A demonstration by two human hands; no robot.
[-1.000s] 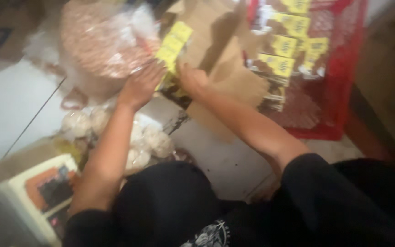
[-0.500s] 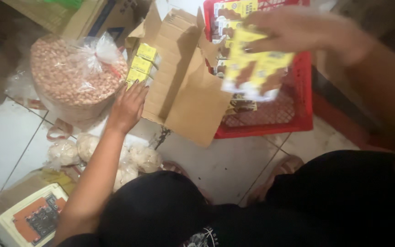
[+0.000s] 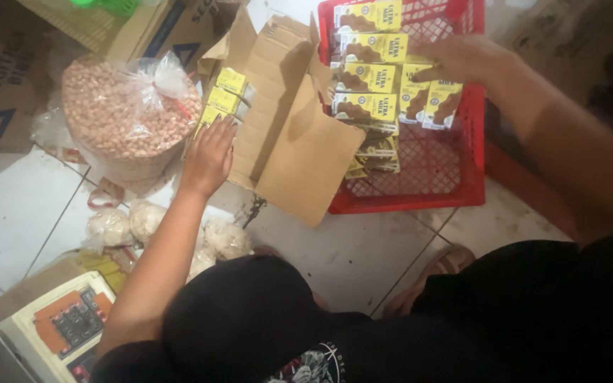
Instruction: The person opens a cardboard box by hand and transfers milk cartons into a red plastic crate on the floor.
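On the floor, the left hand is lying flat with fingers spread against the open cardboard box, steadying it beside its yellow cartons; the right hand is closing on two cartons, standing them in the red crate.

1 red plastic crate holds about 6 yellow drink cartons lying label up, with a few more beneath, too stacked to count. 3 more yellow cartons sit in 1 open cardboard box. 1 large bag of peanuts, about 4 small white bags, 1 scale.
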